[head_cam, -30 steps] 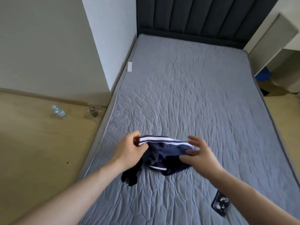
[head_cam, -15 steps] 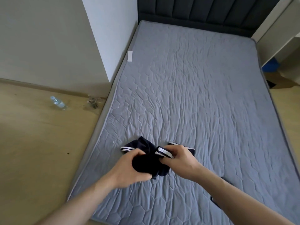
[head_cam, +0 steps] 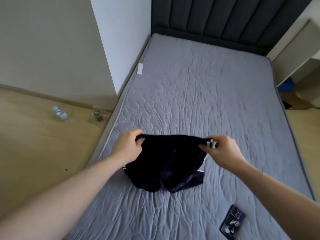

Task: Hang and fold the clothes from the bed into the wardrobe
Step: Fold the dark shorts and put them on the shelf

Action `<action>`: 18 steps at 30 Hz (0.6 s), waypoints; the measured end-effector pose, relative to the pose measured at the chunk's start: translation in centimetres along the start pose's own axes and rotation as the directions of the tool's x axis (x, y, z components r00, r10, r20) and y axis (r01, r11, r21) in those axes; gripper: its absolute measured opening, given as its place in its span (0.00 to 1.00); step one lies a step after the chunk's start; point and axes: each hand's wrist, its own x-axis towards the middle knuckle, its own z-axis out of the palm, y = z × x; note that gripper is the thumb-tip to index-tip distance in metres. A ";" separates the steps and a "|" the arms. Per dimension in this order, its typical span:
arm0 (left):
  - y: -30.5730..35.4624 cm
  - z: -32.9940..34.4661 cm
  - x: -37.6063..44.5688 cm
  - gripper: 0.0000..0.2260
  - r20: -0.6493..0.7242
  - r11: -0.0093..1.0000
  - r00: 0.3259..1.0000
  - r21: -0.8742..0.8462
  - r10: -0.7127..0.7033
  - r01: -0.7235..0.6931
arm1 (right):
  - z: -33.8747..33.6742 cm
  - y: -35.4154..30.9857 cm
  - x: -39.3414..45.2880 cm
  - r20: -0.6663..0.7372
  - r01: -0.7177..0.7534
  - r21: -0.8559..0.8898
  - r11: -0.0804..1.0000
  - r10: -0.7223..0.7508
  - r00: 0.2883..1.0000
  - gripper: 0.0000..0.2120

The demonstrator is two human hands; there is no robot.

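A pair of dark navy shorts [head_cam: 166, 163] with white side stripes hangs spread out above the near part of the grey quilted mattress [head_cam: 199, 94]. My left hand [head_cam: 129, 146] grips the left end of the waistband. My right hand [head_cam: 220, 148] pinches the right end, where the white stripes show. The waistband is stretched flat between the two hands and the legs hang down, their hems close to the mattress. No other clothes lie on the bed. The wardrobe is out of view.
A dark phone [head_cam: 232, 221] lies on the mattress at the near right. A plastic water bottle [head_cam: 59, 113] lies on the wooden floor to the left. The dark padded headboard [head_cam: 225, 18] stands at the far end. A pale cabinet [head_cam: 294, 54] stands at the right.
The shorts were bunched between my two hands on the mattress. Now my hands have moved apart and up, and the shorts hang open by the waistband.
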 end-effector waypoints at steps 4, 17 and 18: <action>7.8 -7.6 7.6 0.05 -0.351 0.979 0.927 -0.105 0.128 -0.175 | -6.5 -4.5 4.9 -0.350 0.134 0.099 0.986 -0.091 0.932 0.01; 17.3 -20.3 5.9 0.06 -0.637 0.808 0.601 0.059 0.483 -0.586 | -16.7 -8.6 1.5 -0.677 0.634 -0.031 0.773 -0.483 0.556 0.08; 16.4 -19.3 4.7 0.05 -0.617 0.799 0.607 0.062 0.502 -0.598 | -15.8 -7.4 0.4 -0.663 0.643 -0.024 0.766 -0.493 0.563 0.08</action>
